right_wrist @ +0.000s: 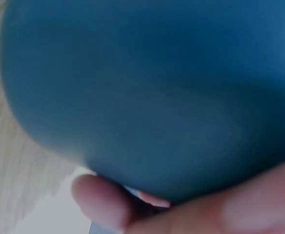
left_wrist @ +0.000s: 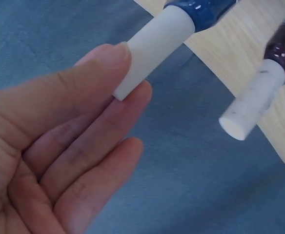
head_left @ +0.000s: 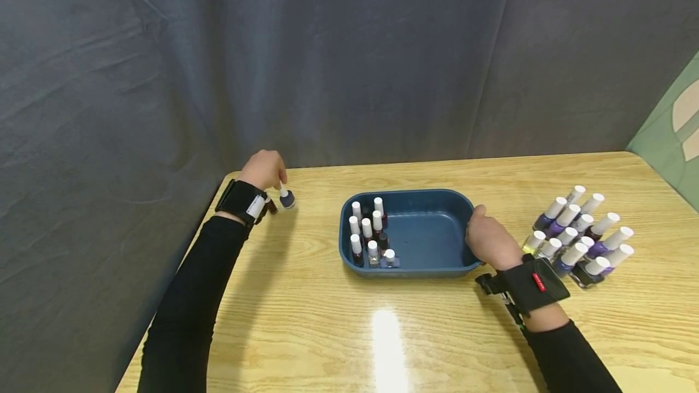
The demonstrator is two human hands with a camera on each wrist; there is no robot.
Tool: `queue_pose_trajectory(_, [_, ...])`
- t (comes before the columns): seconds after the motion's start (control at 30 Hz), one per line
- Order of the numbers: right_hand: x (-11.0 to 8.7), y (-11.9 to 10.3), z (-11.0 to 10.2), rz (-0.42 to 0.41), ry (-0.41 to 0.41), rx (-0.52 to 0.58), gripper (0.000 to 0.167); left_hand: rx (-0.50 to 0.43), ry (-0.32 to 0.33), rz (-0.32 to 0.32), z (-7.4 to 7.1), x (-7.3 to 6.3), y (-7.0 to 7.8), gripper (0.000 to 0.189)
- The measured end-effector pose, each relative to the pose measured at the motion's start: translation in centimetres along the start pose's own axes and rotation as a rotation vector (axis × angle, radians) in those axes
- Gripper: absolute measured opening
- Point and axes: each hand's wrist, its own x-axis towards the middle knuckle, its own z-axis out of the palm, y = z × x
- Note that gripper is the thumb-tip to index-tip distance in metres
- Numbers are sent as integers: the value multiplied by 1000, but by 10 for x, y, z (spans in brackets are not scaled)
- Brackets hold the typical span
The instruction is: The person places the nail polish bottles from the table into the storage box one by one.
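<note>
My left hand (head_left: 265, 168) is at the far left of the table, pinching the white cap of a blue nail polish bottle (head_left: 287, 200) between thumb and fingertips. In the left wrist view that bottle's cap (left_wrist: 157, 46) points back toward the palm. Close beside it is a dark red nail polish bottle (left_wrist: 254, 97), also white-capped. My right hand (head_left: 494, 241) grips the right end of a dark blue plastic bin (head_left: 426, 273), thumb and fingers at its rim. Several nail polish bottles (head_left: 367, 230) stand grouped in the bin's left part; one at the front has a pale blue body.
On the right side of the table (head_left: 437, 332) stands a cluster of white-capped nail polish bottles (head_left: 568, 235), many purple or dark, one yellow. A grey cloth (head_left: 349, 65) hangs behind the table's back edge and along its left. Green patterned fabric (head_left: 668, 132) shows at far right.
</note>
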Motion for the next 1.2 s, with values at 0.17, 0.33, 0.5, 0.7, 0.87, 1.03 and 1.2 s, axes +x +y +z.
queue_pose_trajectory(0.17, [0,0,-1,8,-7,1,47,-4,-11,31,-5,2,11,11])
queue_pose_trajectory(0.33, [0,0,-1,16,-15,0,48,-18,-16,70,-12,6,27,11])
queue_pose_trajectory(0.5, [0,0,-2,9,-11,-10,51,-18,-18,86,-18,7,48,10])
queue_pose_trajectory(0.7, [0,1,-1,-1,0,-11,51,-1,4,130,-24,7,70,11])
queue_pose_trajectory(0.87, [0,0,-1,9,-6,-9,52,6,23,161,-30,7,84,12])
queue_pose_trajectory(1.03, [1,1,-1,21,-19,6,50,1,40,182,-34,6,95,11])
queue_pose_trajectory(1.2, [0,1,-1,21,-21,12,51,-12,46,216,-36,4,104,10])
